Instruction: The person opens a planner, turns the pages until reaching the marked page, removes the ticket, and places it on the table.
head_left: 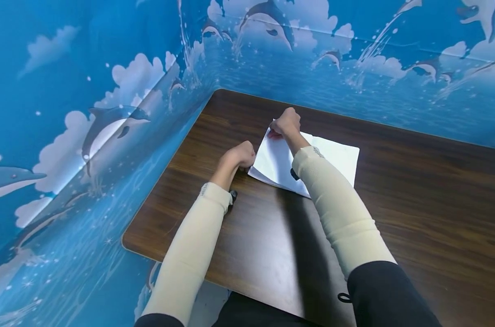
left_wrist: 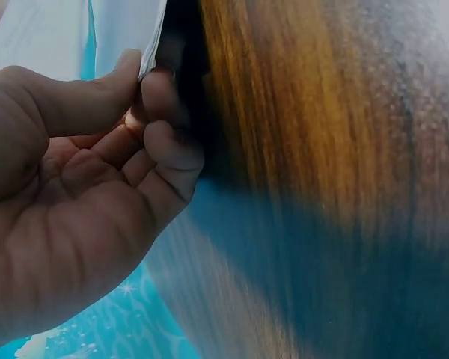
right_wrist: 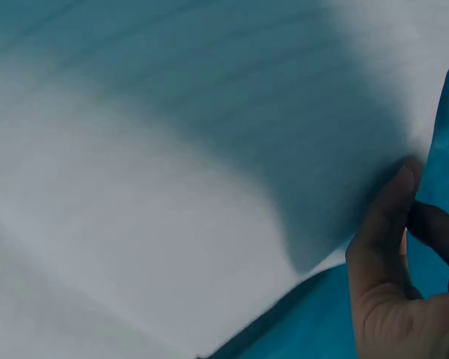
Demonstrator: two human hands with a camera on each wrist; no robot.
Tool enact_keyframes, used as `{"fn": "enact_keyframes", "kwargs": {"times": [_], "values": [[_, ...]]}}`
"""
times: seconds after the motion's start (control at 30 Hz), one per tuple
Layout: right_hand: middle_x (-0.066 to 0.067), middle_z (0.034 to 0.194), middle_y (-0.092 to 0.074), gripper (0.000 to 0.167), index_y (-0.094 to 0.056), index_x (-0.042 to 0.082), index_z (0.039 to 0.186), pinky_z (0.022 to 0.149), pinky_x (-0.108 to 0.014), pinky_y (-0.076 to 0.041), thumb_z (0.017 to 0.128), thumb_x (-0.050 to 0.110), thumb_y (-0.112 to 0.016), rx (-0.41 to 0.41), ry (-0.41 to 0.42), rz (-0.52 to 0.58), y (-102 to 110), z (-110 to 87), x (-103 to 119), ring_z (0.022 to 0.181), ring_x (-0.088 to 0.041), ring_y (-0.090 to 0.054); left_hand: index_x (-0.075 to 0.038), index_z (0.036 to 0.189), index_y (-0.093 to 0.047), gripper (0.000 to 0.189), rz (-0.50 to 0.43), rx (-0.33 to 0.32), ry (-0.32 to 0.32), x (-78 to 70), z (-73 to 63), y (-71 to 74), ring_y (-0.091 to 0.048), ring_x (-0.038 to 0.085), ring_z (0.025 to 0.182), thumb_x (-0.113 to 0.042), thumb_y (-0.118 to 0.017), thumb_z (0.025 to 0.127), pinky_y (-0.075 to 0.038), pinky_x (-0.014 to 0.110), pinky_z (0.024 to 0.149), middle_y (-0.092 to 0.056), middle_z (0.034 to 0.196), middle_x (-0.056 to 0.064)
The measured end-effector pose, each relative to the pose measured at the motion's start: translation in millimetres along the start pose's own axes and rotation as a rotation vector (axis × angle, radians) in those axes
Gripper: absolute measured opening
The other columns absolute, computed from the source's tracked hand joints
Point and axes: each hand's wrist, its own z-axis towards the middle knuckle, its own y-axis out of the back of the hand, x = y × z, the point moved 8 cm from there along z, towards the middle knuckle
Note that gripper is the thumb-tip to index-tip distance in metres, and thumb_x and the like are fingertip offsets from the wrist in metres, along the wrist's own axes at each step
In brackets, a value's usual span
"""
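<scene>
Head view: we see an open notebook [head_left: 278,159] on the bench [head_left: 415,204], left hand [head_left: 241,155] at its near left corner, right hand [head_left: 287,121] at the far left one. Left wrist view: we see thumb and fingers pinching the paper edge. Right wrist view: fingertips appear to pinch the edge; we judge page handling in hand, next calling for a light, even grip.

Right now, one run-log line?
left hand: pinches notebook, near-left corner | right hand: pinches far-left corner | notebook: open, table beneath
</scene>
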Motion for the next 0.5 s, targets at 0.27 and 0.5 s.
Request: {"fn": "enact_keyframes", "kwargs": {"times": [0.27, 0.5], "values": [[-0.019, 0.117, -0.079, 0.040, -0.073, -0.001, 0.121, 0.095, -0.041, -0.064, 0.085, 0.013, -0.080, 0.017, -0.061, 0.055, -14.8, -38.8, -6.5, 0.104, -0.035, -0.079, 0.006, 0.100, -0.064, 0.046, -0.149, 0.020, 0.068, -0.5, -6.1, -4.5, -0.054, 0.017, 0.057, -0.026, -0.035, 0.116, -0.049, 0.030, 0.059, -0.055, 0.064, 0.005], [-0.015, 0.099, -0.081, 0.039, -0.073, 0.000, 0.121, 0.078, -0.035, -0.066, 0.085, 0.013, -0.080, 0.051, -0.045, 0.064, -20.2, -34.8, 0.4, 0.080, -0.026, -0.080, -0.001, 0.094, -0.060, 0.038, -0.080, 0.046, 0.103, 1.0, -8.5, 0.7, -0.057, 0.018, 0.068, -0.036, -0.064, 0.107, -0.049, 0.031, 0.065, -0.058, 0.075, 0.005]]}}
